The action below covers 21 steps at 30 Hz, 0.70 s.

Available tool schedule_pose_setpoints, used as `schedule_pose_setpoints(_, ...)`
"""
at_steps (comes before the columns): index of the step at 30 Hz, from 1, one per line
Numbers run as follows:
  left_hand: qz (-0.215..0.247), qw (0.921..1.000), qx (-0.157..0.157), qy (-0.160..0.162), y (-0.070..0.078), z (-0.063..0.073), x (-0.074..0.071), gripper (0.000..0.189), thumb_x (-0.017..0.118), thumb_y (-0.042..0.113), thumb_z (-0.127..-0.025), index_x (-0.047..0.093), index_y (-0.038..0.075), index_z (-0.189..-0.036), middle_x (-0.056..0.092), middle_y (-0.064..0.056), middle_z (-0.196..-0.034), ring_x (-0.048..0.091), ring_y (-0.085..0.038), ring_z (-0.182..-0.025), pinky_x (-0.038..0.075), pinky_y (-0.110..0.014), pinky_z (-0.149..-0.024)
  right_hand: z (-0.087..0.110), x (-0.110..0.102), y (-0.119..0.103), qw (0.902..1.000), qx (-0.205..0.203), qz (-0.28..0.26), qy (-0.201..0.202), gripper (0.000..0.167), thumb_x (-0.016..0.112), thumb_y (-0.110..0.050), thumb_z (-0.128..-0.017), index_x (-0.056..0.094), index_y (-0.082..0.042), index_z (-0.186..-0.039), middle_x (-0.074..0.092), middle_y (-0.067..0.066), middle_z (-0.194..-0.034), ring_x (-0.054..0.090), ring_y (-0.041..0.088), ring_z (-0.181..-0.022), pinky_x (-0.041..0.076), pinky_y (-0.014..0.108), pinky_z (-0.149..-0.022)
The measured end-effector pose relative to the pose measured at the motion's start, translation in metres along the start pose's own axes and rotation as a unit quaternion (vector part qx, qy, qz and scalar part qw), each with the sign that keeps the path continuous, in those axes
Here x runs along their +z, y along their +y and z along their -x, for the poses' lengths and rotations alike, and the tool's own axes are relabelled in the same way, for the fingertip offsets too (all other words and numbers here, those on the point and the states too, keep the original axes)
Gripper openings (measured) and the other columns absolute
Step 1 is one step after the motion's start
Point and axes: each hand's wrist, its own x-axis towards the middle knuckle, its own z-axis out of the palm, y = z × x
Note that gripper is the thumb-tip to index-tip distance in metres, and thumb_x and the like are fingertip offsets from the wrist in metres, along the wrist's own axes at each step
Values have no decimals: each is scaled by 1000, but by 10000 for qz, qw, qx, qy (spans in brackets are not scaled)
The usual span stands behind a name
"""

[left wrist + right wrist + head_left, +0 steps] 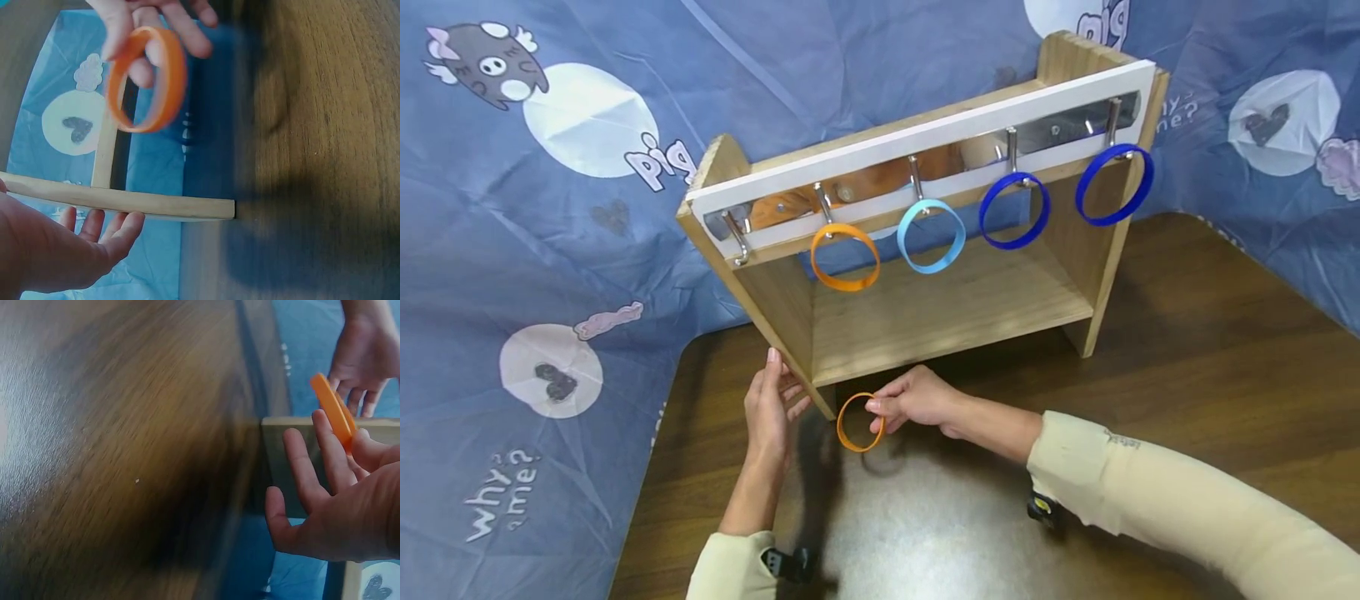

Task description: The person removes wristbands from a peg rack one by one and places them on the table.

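An orange ring [842, 435] is pinched between the thumb and fingers of my right hand [917, 398], in front of the wooden shelf's [955, 292] lower left corner. The right wrist view shows the same orange ring [334, 412] nearly edge-on, the other fingers spread. My left hand [769, 408] rests its fingers against the outside of the shelf's left side panel [156, 204]. Along the shelf's top rail [925, 137] are metal hooks. Another orange ring [846, 258], a light blue ring [931, 237] and two dark blue rings [1015, 211] hang there; the leftmost hook [735, 237] is bare.
The shelf stands on a brown wooden table [1210, 333] with a glossy patch of reflected light in front. Blue printed cloth [602, 233] hangs behind and at the sides. Both forearms come in from the near edge in pale sleeves [1165, 492].
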Motion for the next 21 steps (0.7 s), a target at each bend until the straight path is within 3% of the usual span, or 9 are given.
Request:
schedule_pose_setpoints(6,-33,10000,-46,26,0,0,-1,45,43,50,-99,49,6,-105,55,-5,-100,57,-17,-92,49,-37,-86,-10,0,5,9991,151,367,137,26,67,-12,-91,68,9,-107,72,18,-82,70,32,-79,55,40,-79)
schedule_pose_setpoints(11,48,10000,-52,27,1,0,0,43,44,48,-99,49,6,-105,56,-5,-99,57,-16,-90,49,-36,-85,-16,3,10,9941,299,984,359,22,68,-15,-90,72,4,-100,72,13,-77,70,31,-73,57,38,-70)
schedule_pose_setpoints(21,-52,10000,4,12,1,1,-1,46,43,49,-99,49,4,-107,56,-9,-102,59,-17,-91,49,-37,-87,-16,8,20,9619,368,2594,779,18,70,-29,-89,77,-12,-85,67,1,-62,67,18,-53,52,28,-52)
